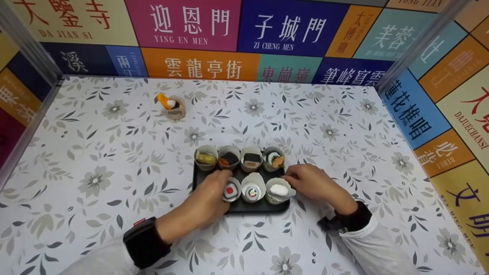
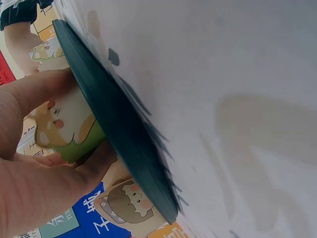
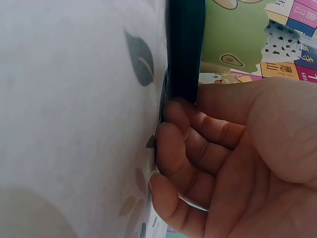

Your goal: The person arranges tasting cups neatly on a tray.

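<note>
A black tray [image 1: 258,209] carries two rows of patterned paper cups with toy sushi in them. At the front left of the tray, my left hand [image 1: 202,200] grips a paper cup holding a white roll with a red centre [image 1: 230,190]. Its thumb and fingers lie on either side of a cup with a cartoon animal [image 2: 62,124] in the left wrist view. My right hand [image 1: 313,182] pinches the right edge of the tray, thumb above and curled fingers [image 3: 173,148] at the rim. Close to it stands a cup with a white-topped piece [image 1: 279,190].
Farther back on the table, left of the tray, stands a single paper cup [image 1: 177,111] with an orange-topped toy. The table cover [image 1: 252,126] is floral. Colourful lettered panels [image 1: 183,23] wall in the back and sides.
</note>
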